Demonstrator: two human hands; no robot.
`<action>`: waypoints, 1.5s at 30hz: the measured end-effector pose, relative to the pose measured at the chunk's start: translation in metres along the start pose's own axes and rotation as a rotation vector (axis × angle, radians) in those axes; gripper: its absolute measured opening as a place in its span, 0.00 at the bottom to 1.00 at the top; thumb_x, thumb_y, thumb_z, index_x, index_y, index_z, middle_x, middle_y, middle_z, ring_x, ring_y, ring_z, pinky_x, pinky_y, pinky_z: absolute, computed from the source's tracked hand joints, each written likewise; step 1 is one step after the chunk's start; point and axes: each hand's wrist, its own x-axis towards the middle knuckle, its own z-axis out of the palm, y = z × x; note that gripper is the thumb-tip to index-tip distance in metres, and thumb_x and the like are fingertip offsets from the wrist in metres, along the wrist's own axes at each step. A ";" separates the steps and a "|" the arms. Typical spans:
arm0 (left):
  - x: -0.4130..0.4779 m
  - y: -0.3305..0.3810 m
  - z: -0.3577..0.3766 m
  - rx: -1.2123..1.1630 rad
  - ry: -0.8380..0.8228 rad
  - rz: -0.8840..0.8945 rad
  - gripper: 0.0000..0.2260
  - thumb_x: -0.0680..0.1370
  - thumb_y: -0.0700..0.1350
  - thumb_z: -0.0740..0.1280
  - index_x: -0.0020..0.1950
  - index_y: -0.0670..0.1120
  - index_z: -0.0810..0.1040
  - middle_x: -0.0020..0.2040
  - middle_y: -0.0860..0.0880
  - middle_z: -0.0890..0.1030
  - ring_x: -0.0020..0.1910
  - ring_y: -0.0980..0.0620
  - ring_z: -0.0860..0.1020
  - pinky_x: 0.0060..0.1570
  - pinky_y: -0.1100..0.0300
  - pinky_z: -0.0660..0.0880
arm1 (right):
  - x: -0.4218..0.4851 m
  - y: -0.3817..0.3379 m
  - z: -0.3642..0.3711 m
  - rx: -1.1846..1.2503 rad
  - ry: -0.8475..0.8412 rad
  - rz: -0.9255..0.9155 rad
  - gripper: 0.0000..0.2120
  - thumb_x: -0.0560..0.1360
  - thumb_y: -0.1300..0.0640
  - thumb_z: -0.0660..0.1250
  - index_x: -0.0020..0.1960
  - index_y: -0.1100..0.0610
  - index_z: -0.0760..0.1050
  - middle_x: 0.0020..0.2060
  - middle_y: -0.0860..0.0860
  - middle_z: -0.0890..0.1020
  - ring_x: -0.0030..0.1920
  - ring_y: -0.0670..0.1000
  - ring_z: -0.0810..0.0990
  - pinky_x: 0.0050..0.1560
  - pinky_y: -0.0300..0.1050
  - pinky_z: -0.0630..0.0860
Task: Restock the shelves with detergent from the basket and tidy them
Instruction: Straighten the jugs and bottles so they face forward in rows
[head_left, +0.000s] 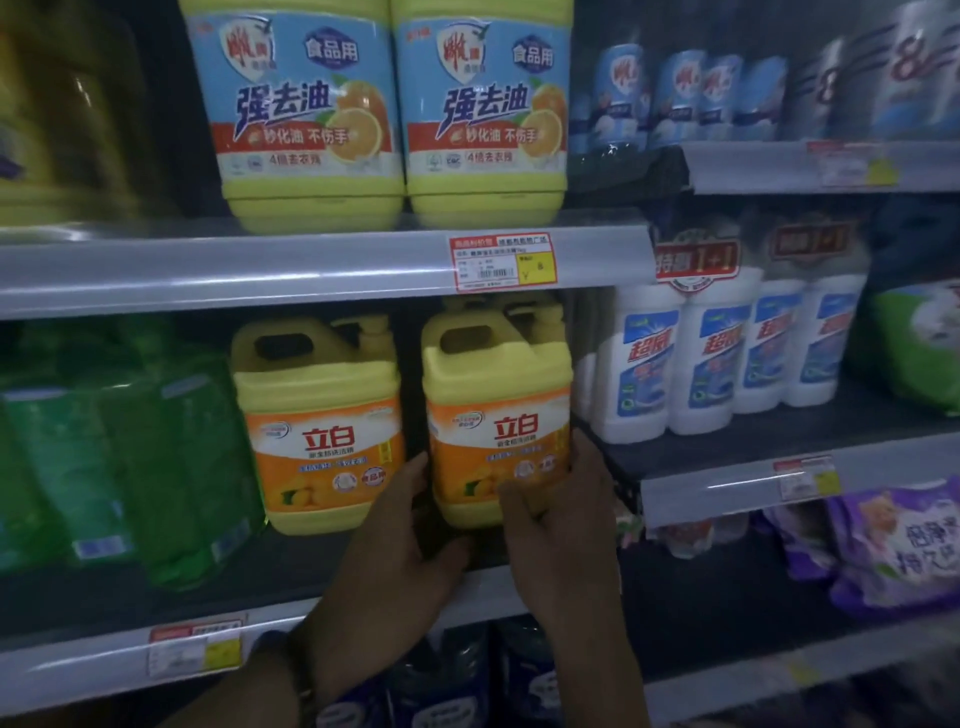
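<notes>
Gripping a yellow plastic detergent jug with an orange label (498, 415) low on both sides, the left hand (410, 525) and right hand (561, 514) curled their fingers round its base as it stood near the front lip of the grey-edged middle shelf (78, 665). A hard shove risked knocking the matching yellow jug (319, 431) alongside or the white plastic bottles (639, 374). A slip could have tipped it forward.

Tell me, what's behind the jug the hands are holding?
A second jug stands behind the held jug: only its top shows, the body is covered.
</notes>
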 end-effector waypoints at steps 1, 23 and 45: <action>0.000 -0.001 0.002 -0.024 -0.002 -0.008 0.34 0.79 0.34 0.73 0.67 0.70 0.66 0.60 0.81 0.75 0.62 0.74 0.77 0.64 0.61 0.78 | 0.002 0.003 0.000 0.019 -0.019 0.018 0.41 0.78 0.52 0.73 0.84 0.45 0.55 0.77 0.46 0.68 0.76 0.49 0.67 0.75 0.54 0.70; 0.032 0.028 0.003 -0.112 -0.135 -0.123 0.27 0.74 0.58 0.77 0.72 0.66 0.72 0.64 0.65 0.83 0.64 0.66 0.80 0.66 0.61 0.76 | -0.011 0.014 -0.023 -0.051 0.009 -0.091 0.38 0.69 0.62 0.77 0.74 0.43 0.68 0.63 0.41 0.70 0.62 0.40 0.72 0.58 0.31 0.68; 0.063 0.013 0.003 -0.082 -0.078 -0.038 0.24 0.82 0.50 0.70 0.76 0.57 0.66 0.68 0.60 0.80 0.66 0.61 0.80 0.58 0.63 0.81 | -0.010 0.032 -0.018 -0.139 -0.034 -0.295 0.32 0.74 0.63 0.76 0.74 0.43 0.73 0.72 0.44 0.69 0.72 0.44 0.69 0.66 0.31 0.68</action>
